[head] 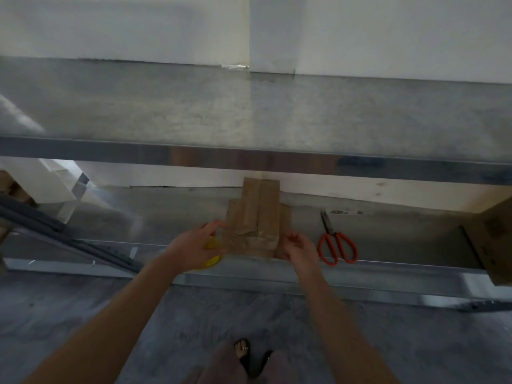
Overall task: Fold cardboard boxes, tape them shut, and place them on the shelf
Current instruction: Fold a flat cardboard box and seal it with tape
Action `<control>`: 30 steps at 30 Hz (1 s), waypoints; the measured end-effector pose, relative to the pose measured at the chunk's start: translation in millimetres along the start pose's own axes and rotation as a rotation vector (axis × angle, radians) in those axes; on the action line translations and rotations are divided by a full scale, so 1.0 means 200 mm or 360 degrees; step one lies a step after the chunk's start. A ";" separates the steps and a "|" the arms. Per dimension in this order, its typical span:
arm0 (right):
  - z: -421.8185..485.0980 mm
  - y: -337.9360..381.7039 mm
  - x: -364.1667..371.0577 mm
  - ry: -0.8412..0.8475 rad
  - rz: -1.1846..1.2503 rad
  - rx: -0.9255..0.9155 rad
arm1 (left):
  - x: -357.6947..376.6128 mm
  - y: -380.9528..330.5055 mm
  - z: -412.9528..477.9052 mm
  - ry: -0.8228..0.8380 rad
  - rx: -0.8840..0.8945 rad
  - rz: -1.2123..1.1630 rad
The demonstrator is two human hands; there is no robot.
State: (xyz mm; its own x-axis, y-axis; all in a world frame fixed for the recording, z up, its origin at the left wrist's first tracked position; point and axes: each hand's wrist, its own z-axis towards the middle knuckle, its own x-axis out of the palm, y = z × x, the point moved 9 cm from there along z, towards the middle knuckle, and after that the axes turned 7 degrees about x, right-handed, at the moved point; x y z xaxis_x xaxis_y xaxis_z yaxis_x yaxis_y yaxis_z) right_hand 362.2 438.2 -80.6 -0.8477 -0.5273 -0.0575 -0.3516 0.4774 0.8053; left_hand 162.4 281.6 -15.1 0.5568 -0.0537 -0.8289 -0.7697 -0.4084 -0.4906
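The left hand (198, 245) reaches with fingers extended to the left side of the cardboard box (257, 225), its palm over a yellow tape roll (212, 262). Whether it grips the roll cannot be told. The right hand (297, 249) is curled at the box's right flap; any pinch is lost in blur. The two hands flank the box, apparently to steady it. The box sits taped on the lower shelf (388, 273), near its front edge. Orange-handled scissors (336, 245) lie just to the right, within reach.

Brn box (257, 225), org scissors (336, 236), ylw tape roll (212, 261).
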 end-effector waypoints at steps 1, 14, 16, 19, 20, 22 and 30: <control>-0.04 0.04 -0.02 -0.0067 -0.0129 -0.0145 | -0.01 0.00 -0.01 -0.0007 -0.0007 0.0010; -0.17 0.07 0.23 -0.0097 -0.0168 -0.0441 | -0.25 0.07 -0.01 -0.0020 0.0349 -0.0274; -0.17 0.06 0.23 -0.0153 -0.0101 -0.0411 | -0.25 0.11 0.03 -0.0008 0.0348 -0.0285; -0.18 0.08 0.25 -0.0153 -0.0057 -0.0392 | -0.21 0.18 0.07 0.0014 0.0307 -0.0301; -0.18 0.08 0.25 -0.0130 -0.0003 -0.0378 | -0.19 0.19 0.09 0.0015 0.0301 -0.0324; -0.18 0.08 0.25 -0.0122 0.0090 -0.0365 | -0.16 0.23 0.10 0.0004 0.0246 -0.0429; -0.21 0.13 0.22 -0.0235 -0.0464 -0.0548 | -0.12 0.24 0.10 0.0093 0.0231 -0.0554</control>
State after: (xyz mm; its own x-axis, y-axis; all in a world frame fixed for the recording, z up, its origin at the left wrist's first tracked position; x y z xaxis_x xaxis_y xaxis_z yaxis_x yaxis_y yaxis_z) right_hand 331.3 398.7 -37.2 -0.7893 -0.4873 -0.3734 -0.4524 0.0505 0.8904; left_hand 106.0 281.6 -24.9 0.8063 0.0121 -0.5913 -0.5653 -0.2782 -0.7765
